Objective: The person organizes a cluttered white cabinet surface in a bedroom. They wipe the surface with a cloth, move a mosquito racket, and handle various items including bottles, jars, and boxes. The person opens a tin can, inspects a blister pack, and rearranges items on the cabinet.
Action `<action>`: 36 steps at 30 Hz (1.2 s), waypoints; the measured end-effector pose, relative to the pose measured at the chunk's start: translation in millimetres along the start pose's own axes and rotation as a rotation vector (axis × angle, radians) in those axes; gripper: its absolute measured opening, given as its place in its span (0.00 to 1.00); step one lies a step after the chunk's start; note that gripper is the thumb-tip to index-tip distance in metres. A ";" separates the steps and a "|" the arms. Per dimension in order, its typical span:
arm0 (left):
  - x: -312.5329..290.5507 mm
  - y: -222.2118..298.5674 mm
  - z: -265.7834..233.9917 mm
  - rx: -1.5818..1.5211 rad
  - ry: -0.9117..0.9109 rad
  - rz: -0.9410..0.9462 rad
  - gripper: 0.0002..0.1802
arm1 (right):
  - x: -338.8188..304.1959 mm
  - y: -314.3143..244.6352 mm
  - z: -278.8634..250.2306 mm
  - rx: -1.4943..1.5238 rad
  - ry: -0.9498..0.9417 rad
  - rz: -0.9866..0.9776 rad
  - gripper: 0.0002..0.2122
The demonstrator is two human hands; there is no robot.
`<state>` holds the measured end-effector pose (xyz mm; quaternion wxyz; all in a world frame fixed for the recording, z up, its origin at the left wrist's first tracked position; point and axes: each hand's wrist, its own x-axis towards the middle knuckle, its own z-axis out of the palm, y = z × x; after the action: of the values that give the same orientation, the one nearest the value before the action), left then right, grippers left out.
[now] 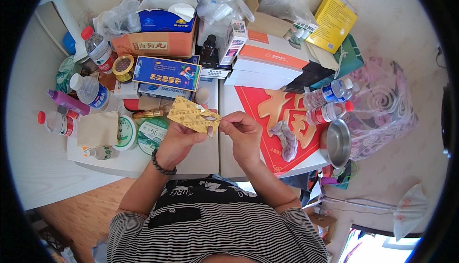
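Observation:
A printed gold foil pack with ragged torn openings at its right end is held up over the table, in front of my chest. My left hand grips it from below, and a dark beaded bracelet circles that wrist. At the pack's right end, the thumb and forefinger of my right hand are pinched together at the torn edge. Any small piece between those fingertips is too small to make out. Just behind the pack sits a small pale round object, partly hidden. It is unclear what the pack contains.
Left of my hands stand round green-and-white tubs and several bottles. Stacked boxes line the back. To the right, a crumpled cloth-like piece lies on a red sheet, near a metal bowl and bottles.

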<state>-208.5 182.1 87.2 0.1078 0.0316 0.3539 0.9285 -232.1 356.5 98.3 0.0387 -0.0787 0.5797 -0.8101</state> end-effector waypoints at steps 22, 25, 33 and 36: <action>-2.0 -0.9 -2.0 0.071 -0.010 -0.008 0.37 | 9.0 -31.9 4.0 -0.695 -0.130 -0.150 0.06; -4.0 -7.7 -5.5 0.071 0.006 0.008 0.38 | 10.6 -34.1 9.7 -0.755 -0.221 -0.274 0.08; -7.2 -0.9 -4.2 0.005 0.013 -0.029 0.39 | 12.1 -35.6 10.7 -0.723 -0.237 -0.269 0.12; -7.7 4.3 -0.6 -0.031 0.009 -0.025 0.38 | 16.6 -32.2 3.4 -0.716 -0.267 -0.284 0.15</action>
<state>-201.9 176.9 89.7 0.1184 0.0214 0.3401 0.9326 -246.9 361.2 131.2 -0.0287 -0.2711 0.7983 -0.5370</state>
